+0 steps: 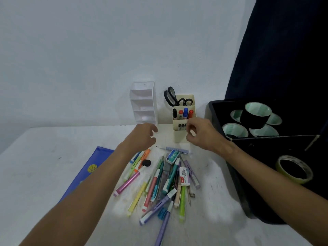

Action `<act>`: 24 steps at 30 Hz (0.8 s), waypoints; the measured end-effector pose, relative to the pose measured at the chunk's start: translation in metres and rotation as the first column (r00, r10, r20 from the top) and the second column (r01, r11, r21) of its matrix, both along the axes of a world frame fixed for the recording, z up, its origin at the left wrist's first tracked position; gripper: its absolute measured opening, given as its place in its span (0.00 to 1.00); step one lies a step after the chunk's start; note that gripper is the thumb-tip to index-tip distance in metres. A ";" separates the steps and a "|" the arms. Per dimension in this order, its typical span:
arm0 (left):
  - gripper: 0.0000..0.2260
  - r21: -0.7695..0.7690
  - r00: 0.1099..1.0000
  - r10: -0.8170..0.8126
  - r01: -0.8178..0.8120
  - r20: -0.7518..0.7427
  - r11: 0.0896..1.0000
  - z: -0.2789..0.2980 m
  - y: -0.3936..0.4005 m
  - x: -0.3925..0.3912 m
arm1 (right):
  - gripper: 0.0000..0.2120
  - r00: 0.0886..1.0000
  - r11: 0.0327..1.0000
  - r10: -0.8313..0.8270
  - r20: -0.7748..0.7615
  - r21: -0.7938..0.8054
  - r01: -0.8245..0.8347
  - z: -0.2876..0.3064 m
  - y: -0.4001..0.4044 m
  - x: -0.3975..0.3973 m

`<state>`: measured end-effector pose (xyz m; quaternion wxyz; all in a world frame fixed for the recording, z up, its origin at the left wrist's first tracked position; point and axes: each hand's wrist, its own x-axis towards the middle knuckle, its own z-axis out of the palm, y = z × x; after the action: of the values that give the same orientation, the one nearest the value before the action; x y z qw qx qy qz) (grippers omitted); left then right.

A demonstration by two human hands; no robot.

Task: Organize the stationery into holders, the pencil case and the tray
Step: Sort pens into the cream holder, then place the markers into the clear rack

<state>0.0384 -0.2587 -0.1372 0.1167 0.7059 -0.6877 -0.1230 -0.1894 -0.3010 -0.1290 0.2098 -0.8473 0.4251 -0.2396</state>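
Pens (159,185) between pencil case (85,173), tray (236,174).

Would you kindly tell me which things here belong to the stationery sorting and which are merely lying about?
For the job:
pile of pens
cream holder
white tiered holder
blue pencil case
black tray
staple boxes

Lying about:
dark curtain

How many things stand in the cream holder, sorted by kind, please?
Scissors: 2
Markers in the cream holder, black, red, blue, red: 4
Small dark-capped items, front slot: at least 3, partly hidden by the right hand
Total: at least 9
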 end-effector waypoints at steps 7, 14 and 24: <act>0.11 0.227 0.993 0.075 -0.093 0.088 0.969 -0.032 0.019 0.031 | 0.13 0.906 0.986 0.140 -0.398 0.141 -0.091 -0.027 -0.002 0.018; 0.16 0.238 0.963 0.257 -0.269 0.082 0.933 -0.047 0.036 0.058 | 0.12 0.771 0.992 0.052 -0.634 0.120 0.032 -0.056 -0.007 0.024; 0.13 0.218 0.973 0.230 -0.223 -0.006 0.950 -0.059 0.043 0.054 | 0.08 0.867 0.976 0.038 -0.496 0.206 0.075 -0.052 -0.010 0.025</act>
<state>0.0928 -0.2159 -0.1961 0.0634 0.7867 -0.5827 -0.1938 -0.1647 -0.3112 -0.1808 0.1830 -0.8480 0.4964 0.0328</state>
